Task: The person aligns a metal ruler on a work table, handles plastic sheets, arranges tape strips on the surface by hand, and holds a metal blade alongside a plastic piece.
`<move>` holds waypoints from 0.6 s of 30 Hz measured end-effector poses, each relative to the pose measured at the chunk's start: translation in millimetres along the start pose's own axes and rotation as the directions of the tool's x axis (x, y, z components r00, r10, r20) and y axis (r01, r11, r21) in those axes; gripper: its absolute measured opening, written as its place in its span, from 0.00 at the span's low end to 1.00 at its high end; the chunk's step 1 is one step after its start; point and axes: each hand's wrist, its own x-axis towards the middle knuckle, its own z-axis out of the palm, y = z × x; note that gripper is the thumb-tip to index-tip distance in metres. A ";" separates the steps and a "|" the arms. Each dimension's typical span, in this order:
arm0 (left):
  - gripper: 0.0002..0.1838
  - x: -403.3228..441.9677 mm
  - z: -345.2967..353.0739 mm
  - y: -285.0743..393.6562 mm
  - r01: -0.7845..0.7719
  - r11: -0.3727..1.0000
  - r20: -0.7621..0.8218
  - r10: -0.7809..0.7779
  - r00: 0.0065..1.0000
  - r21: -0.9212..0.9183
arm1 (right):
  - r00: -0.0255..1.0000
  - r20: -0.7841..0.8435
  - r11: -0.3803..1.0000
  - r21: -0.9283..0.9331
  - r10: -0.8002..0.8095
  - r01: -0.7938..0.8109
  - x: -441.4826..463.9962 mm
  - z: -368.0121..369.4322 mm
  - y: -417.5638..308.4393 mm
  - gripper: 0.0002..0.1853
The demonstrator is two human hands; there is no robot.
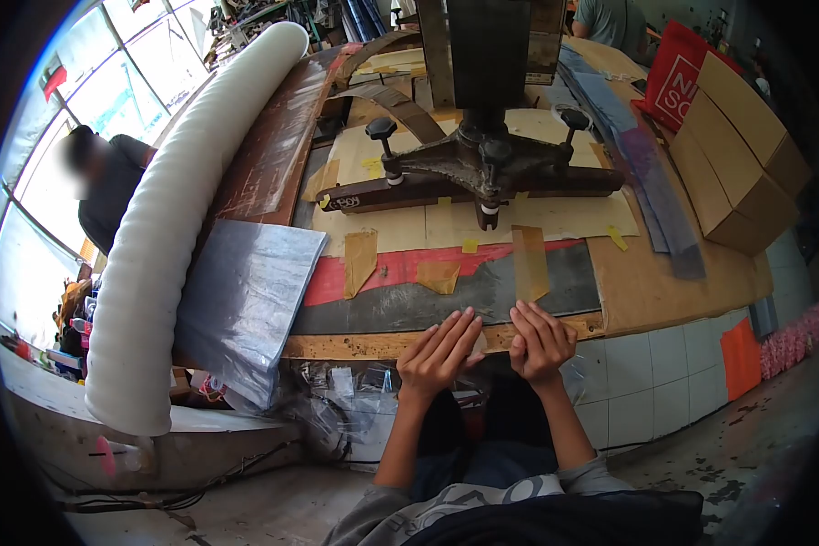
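Observation:
My left hand (pixel 440 353) rests on the wooden front edge (pixel 364 346) of the work table, palm down with its fingers stretched forward. Close to its right, my right hand (pixel 542 344) lies on the same edge, fingers extended. A small pale patch shows beside the left fingers; I cannot make out what it is. Just beyond both hands is a dark grey sheet (pixel 382 314) with a red strip (pixel 332 280) behind it. Brown tape pieces (pixel 530 264) stick to these surfaces, one of them right ahead of my right hand.
A heavy black metal frame (pixel 482 168) with knobs stands over pale boards. At left lie a long white foam roll (pixel 191 209) and clear plastic sheets (pixel 246 291). Cardboard boxes (pixel 728 173) and a red bag (pixel 673 82) are right. A person (pixel 109 182) is beyond the roll; another (pixel 610 18) is behind.

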 end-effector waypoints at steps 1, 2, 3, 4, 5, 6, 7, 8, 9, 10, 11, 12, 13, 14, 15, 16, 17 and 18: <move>0.21 0.1 -0.7 -0.1 0.001 1.000 0.008 -0.001 1.000 -0.005 | 1.000 0.007 1.000 0.002 0.003 -0.003 0.3 -0.4 0.1 0.16; 0.21 0.0 -1.8 -0.1 0.000 1.000 0.016 0.000 1.000 -0.010 | 1.000 0.013 1.000 0.005 0.007 -0.007 0.7 -1.6 -0.5 0.16; 0.21 -0.1 -2.5 0.0 0.012 0.999 0.025 -0.012 1.000 -0.031 | 1.000 0.015 1.000 0.014 0.011 -0.012 1.5 -2.9 -0.9 0.15; 0.22 -0.2 -3.2 0.3 0.023 0.998 0.035 -0.021 0.999 -0.053 | 1.000 0.017 1.000 0.024 0.017 -0.018 2.5 -4.1 -1.1 0.15; 0.23 0.1 -4.3 0.1 0.033 0.997 0.045 -0.030 0.999 -0.073 | 1.000 0.017 0.999 0.034 0.024 -0.025 4.1 -4.4 -2.3 0.14; 0.24 1.7 -7.3 0.6 0.044 0.997 0.068 -0.039 0.997 -0.071 | 0.997 0.038 0.994 0.079 0.070 -0.073 7.7 -6.1 -4.3 0.13; 0.26 3.9 -11.8 2.5 0.057 0.996 0.093 -0.051 0.994 -0.068 | 0.992 0.063 0.985 0.123 0.113 -0.120 12.8 -10.7 -6.8 0.13; 0.28 5.2 -14.3 3.1 0.072 0.995 0.118 -0.064 0.991 -0.065 | 0.984 0.092 0.971 0.168 0.155 -0.169 17.8 -15.5 -9.8 0.12; 0.29 5.4 -13.4 2.5 0.075 0.994 0.119 -0.066 0.991 -0.075 | 0.969 0.167 0.946 0.239 0.183 -0.220 23.3 -20.2 -8.5 0.11; 0.29 4.4 -12.1 2.3 0.082 0.993 0.123 -0.071 0.990 -0.086 | 0.947 0.248 0.912 0.304 0.204 -0.276 29.9 -26.4 -3.0 0.11; 0.30 2.7 -11.8 1.9 0.088 0.991 0.130 -0.074 0.989 -0.100 | 0.918 0.331 0.870 0.360 0.220 -0.338 37.5 -33.2 2.1 0.10; 0.30 2.0 -12.0 1.6 0.086 0.992 0.137 -0.073 0.988 -0.094 | 0.868 0.430 0.822 0.380 0.249 -0.423 49.9 -39.8 6.9 0.11; 0.30 1.5 -12.4 1.7 0.083 0.992 0.145 -0.069 0.987 -0.091 | 0.869 0.409 0.826 0.361 0.277 -0.433 56.8 -36.4 14.9 0.11; 0.30 1.5 -12.1 1.9 0.078 0.993 0.151 -0.064 0.986 -0.089 | 0.871 0.385 0.829 0.342 0.305 -0.442 63.3 -30.9 24.8 0.11; 0.30 0.8 -10.5 2.7 0.072 0.994 0.144 -0.059 0.988 -0.087 | 0.872 0.359 0.832 0.323 0.333 -0.450 67.7 -25.5 35.6 0.12; 0.30 -0.2 -8.6 2.9 0.068 0.994 0.138 -0.056 0.989 -0.083 | 0.888 0.316 0.876 0.244 0.333 -0.415 68.0 -16.0 49.7 0.13; 0.30 -0.9 -8.8 1.1 0.063 0.995 0.133 -0.053 0.990 -0.072 | 0.904 0.273 0.910 0.167 0.328 -0.380 67.3 -3.3 62.3 0.14; 0.29 -1.4 -10.8 -0.4 0.060 0.995 0.139 -0.049 0.989 -0.074 | 0.918 0.234 0.934 0.087 0.319 -0.346 62.9 5.0 68.8 0.15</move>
